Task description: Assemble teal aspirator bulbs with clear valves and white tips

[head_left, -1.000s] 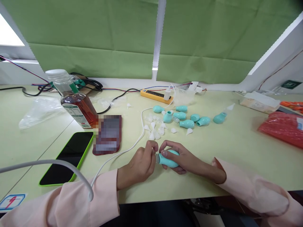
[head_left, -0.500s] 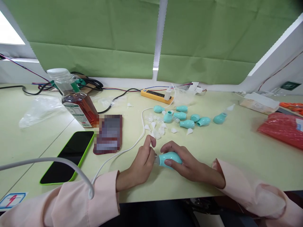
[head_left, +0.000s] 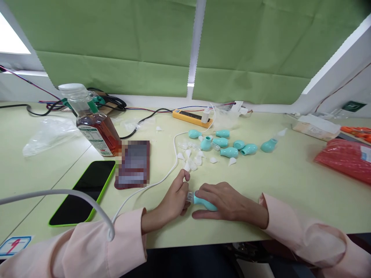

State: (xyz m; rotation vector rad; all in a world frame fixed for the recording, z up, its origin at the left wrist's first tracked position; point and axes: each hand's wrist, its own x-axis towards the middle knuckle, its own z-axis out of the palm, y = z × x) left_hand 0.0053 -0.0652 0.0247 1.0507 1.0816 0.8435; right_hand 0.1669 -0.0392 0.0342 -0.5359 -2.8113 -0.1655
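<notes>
Near the table's front edge, my right hand (head_left: 223, 200) lies over a teal bulb (head_left: 204, 201), its fingers around it and its thumb stretched along the near side. A clear plastic piece (head_left: 190, 197) sticks out of the bulb's left end. My left hand (head_left: 174, 196) pinches that clear piece, its index finger curled above. Beyond the hands, several teal bulbs (head_left: 228, 152) lie on the table. Small white tips (head_left: 213, 160) and clear pieces (head_left: 199, 160) are scattered beside them. One bulb (head_left: 269, 145) farther right has a white tip at its end.
On the left are a green-edged phone (head_left: 84, 191), a blurred dark red object (head_left: 133, 166), and a bottle of amber liquid (head_left: 98, 131). A white cable (head_left: 174, 164) curves past my left hand. Behind stands a yellow power strip (head_left: 191, 118); a red packet (head_left: 342, 158) lies right.
My right hand has turned over the bulb, with its fingers now on top and its thumb lower. The bulb has shifted slightly left and tilted. My left hand has barely moved.
</notes>
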